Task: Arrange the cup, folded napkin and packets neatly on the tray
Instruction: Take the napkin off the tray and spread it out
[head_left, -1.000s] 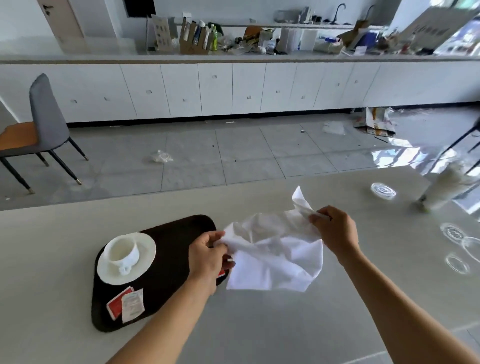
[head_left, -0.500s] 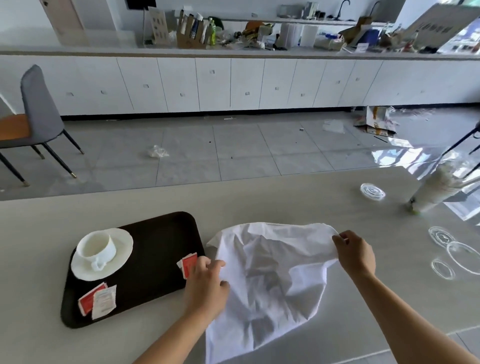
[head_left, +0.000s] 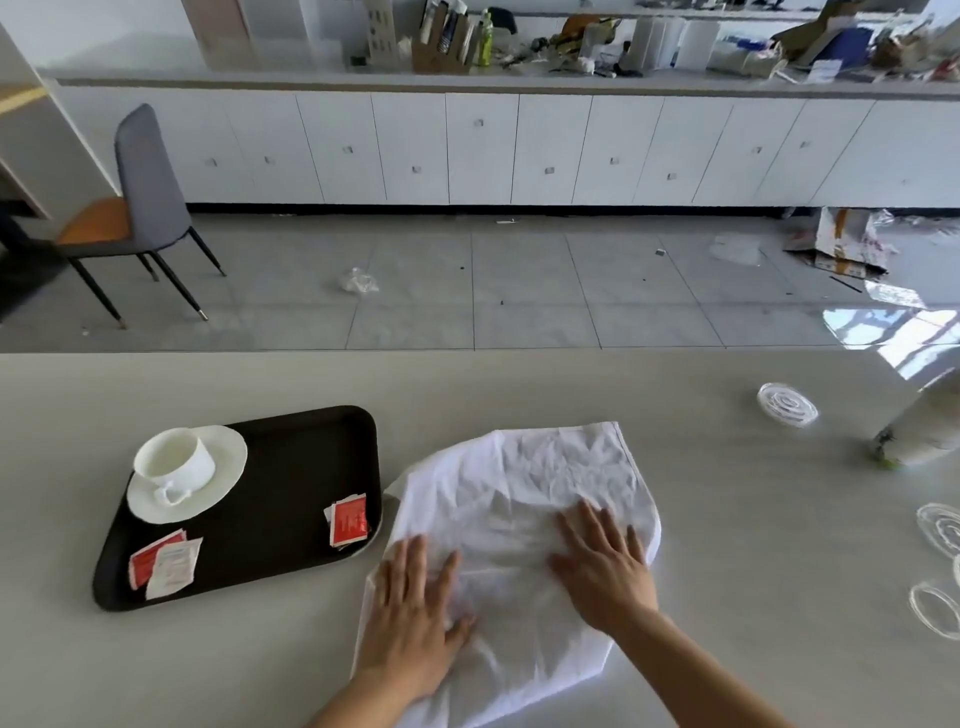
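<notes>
A white cloth napkin (head_left: 535, 483) lies spread and creased on the table, right of the dark tray (head_left: 291, 457). My left hand (head_left: 415, 608) rests flat on its near-left part, fingers apart. My right hand (head_left: 602, 566) presses flat on its right part, fingers spread. A white cup (head_left: 174, 460) stands on a white saucer (head_left: 218, 483) at the tray's far-left corner. Red and white packets (head_left: 163, 564) lie at the tray's near-left corner. More red packets (head_left: 348, 519) sit at its right edge, beside the napkin.
Clear round lids (head_left: 787, 405) lie at the right of the table, with others (head_left: 940, 530) at the right edge. A pale tilted container (head_left: 919, 426) sits far right. Beyond the table edge are a tiled floor, a grey chair (head_left: 140, 208) and white cabinets.
The napkin, held up by both hands a second ago, now lies spread on the table. Both hands let go of its corners and moved onto it, palms down.
</notes>
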